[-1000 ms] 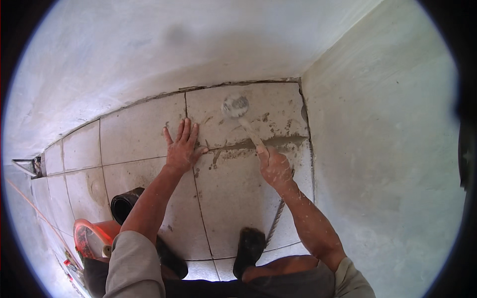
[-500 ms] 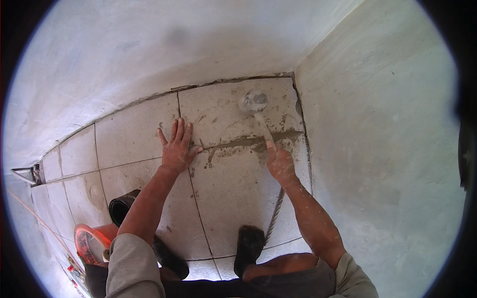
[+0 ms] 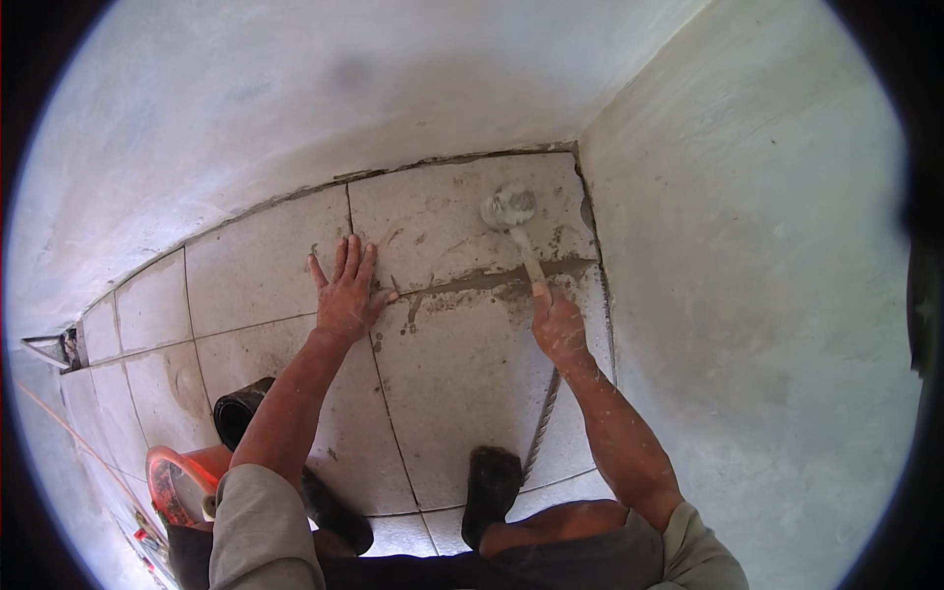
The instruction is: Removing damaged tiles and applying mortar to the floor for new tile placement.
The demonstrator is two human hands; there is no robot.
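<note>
My right hand [image 3: 560, 327] is wrapped round the pale handle of a mallet [image 3: 509, 208]. The mallet's grey-white, mortar-smeared head is over the upper right floor tile [image 3: 433, 221]; whether it touches the tile I cannot tell. My left hand [image 3: 346, 300] lies with fingers spread on the tiles, beside the joint left of that tile. Wet mortar [image 3: 472, 282] fills the gap along the tile's near edge, with smears around it. The tile's right edge is chipped near the wall.
Pale walls [image 3: 747, 295] rise behind and at the right. A ridged metal bar [image 3: 541, 428] lies by my right foot [image 3: 492, 487]. Left of my left forearm are a black cylindrical container [image 3: 234, 418] and an orange bucket [image 3: 167, 482]. An opening [image 3: 71, 347] shows at the far left corner.
The mallet head has shifted slightly right and down and looks less blurred. My left hand stays spread on the tiles. The whole view has moved a little.
</note>
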